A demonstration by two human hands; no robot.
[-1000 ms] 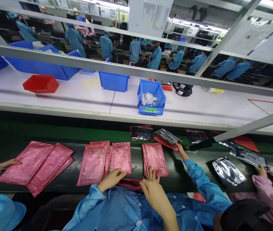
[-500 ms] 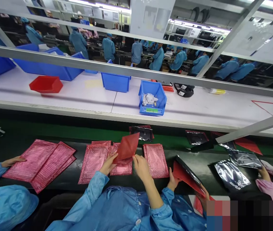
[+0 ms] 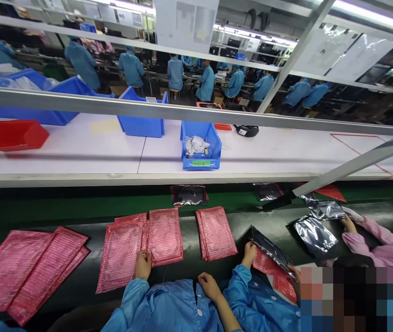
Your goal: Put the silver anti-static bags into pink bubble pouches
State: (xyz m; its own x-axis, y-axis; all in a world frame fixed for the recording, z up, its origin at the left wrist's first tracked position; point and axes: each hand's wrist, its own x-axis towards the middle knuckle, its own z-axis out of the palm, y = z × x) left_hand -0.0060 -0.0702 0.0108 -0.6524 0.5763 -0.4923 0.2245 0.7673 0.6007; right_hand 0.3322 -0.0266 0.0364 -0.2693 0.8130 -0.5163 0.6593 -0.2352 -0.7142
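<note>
My left hand [image 3: 143, 266] is at the near left corner of a pink bubble-wrap bag [image 3: 165, 237], its fingers closed on that corner. Overlapping pink bubble bags [image 3: 120, 256] lie just left of it, close to my fingers. My right hand [image 3: 210, 287] is drawn back against the front of my blue jacket, fingers curled, with nothing visible in it. Farther right on the dark belt [image 3: 190, 249] is another small stack of pink bubble bags [image 3: 217, 233], apart from both hands.
A co-worker's hands [image 3: 250, 253] at right hold a black packet [image 3: 269, 244] and a pink bag. A pink-sleeved hand [image 3: 348, 224] touches a shiny packet [image 3: 325, 210]. More bubble bags [image 3: 20, 265] lie left. A blue bin [image 3: 201, 145] stands on the white shelf, under a metal rail [image 3: 169, 110].
The red bag that both hands held up now lies flat on the middle stack. My right hand has let go and pulled back; my left has lowered to the bag's near corner. The view has shifted right.
</note>
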